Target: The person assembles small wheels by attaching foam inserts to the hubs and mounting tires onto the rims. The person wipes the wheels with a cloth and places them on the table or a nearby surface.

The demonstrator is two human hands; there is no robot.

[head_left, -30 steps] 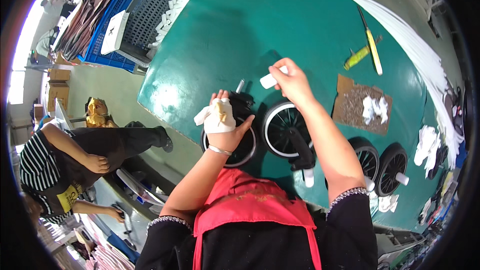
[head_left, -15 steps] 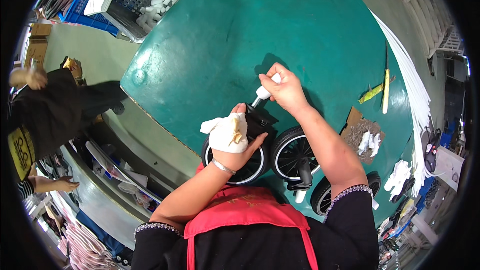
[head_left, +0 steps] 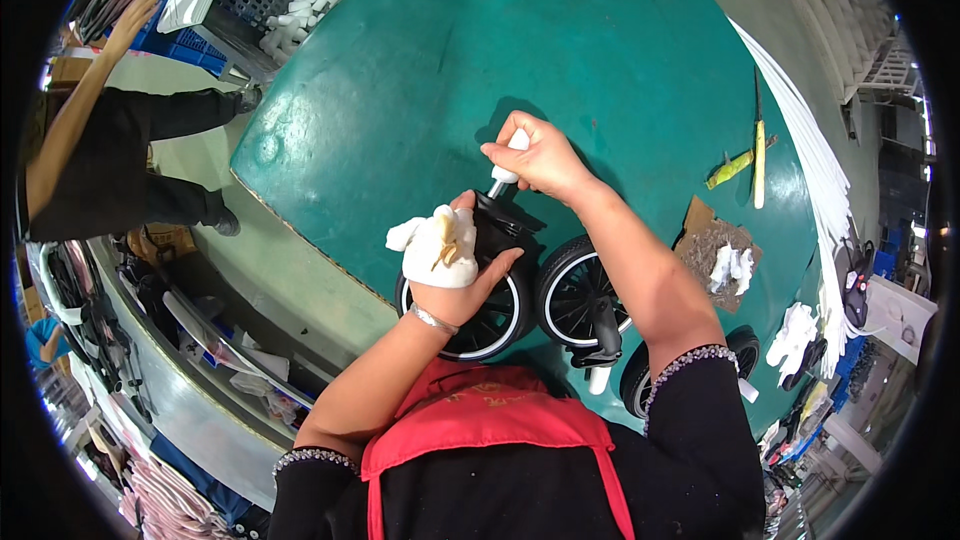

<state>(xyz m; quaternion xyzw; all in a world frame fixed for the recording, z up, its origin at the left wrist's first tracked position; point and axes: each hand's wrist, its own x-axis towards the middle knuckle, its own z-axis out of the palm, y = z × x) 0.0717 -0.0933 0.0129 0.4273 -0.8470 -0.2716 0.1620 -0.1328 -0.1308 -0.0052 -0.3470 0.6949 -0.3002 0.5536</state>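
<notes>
While the head view looks down over a red apron, the left hand point(head_left: 455, 260) presses a wadded white rag point(head_left: 432, 245) against the black housing of a caster wheel assembly point(head_left: 480, 285), fingers wrapped round rag and housing together. That assembly lies near the front edge of the green surface point(head_left: 600, 60), its black wheel with a white rim line tilted toward the person. The right hand point(head_left: 535, 155) is clenched round the white cap of the stem point(head_left: 503, 172) that sticks up and away from the housing, with a short stretch of metal showing below the fist.

Just to the right, touching or nearly touching the first, lies a second wheel point(head_left: 580, 295) of the same kind, with more wheels point(head_left: 740, 350) partly hidden behind the right forearm. Further right sit a scrap of cardboard point(head_left: 715, 250) bearing a white rag, and well beyond it a yellow-handled tool point(head_left: 758, 155).

By my judgement the step in hand is wiping or seating the stem while the housing is braced. The next move seems to call for a steady left grip so the wheel does not roll, and a firm twist or pull along the stem's own line.
</notes>
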